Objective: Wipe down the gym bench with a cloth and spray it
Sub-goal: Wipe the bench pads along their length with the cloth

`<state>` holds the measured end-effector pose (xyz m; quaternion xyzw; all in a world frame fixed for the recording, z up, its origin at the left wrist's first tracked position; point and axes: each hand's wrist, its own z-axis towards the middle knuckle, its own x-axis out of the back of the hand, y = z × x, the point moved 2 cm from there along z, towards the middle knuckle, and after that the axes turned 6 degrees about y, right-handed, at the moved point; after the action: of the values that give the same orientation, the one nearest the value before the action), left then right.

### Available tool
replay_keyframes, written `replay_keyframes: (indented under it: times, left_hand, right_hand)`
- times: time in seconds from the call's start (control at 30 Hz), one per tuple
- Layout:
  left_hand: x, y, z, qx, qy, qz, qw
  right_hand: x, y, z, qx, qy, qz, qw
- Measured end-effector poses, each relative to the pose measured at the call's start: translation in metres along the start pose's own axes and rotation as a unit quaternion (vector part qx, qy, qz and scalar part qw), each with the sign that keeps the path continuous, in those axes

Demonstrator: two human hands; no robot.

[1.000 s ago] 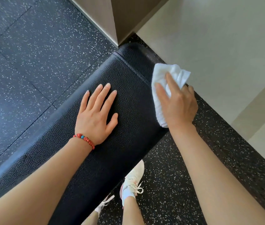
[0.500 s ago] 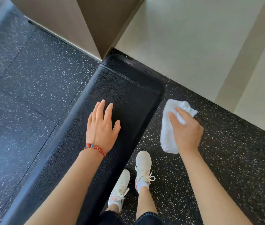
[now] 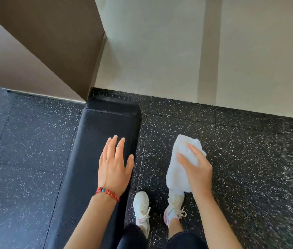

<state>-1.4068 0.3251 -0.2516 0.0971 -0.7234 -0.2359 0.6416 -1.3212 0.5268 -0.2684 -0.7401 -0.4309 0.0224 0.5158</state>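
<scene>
- My left hand (image 3: 114, 166) lies over the bench (image 3: 95, 159), fingers straight and close together; contact looks likely, though I can't confirm.
- My right hand (image 3: 196, 172) grips the cloth (image 3: 179, 164), which sticks out past its fingers, off the bench.

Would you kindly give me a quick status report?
Left hand flat on bench. Right hand holds cloth, off the bench. No spray in view.

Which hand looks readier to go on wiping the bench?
Probably the right hand: it grips the white cloth, though off to the bench's side, over the floor. The left hand, fingers straight, holds nothing.
</scene>
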Motion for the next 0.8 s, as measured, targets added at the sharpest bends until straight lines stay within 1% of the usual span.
replay_keyframes:
  times: [0.17,0.43,0.6,0.8]
  left_hand:
    - [-0.002,0.058,-0.007,-0.079,-0.034,0.005,0.996]
    - [-0.025,0.162,-0.021,-0.170,-0.084,0.031,0.981]
    - [-0.045,0.250,-0.035,-0.221,-0.101,0.038,0.969]
    - [-0.076,0.376,-0.057,-0.274,-0.120,0.025,0.954]
  right_hand:
    - [0.057,-0.005,0.000,-0.013,0.025,0.053,0.998]
    - [0.169,0.007,0.009,-0.040,0.120,0.104,0.986]
    - [0.251,0.020,0.018,-0.052,0.166,0.155,0.972]
    - [0.357,0.029,0.031,-0.067,0.227,0.194,0.952]
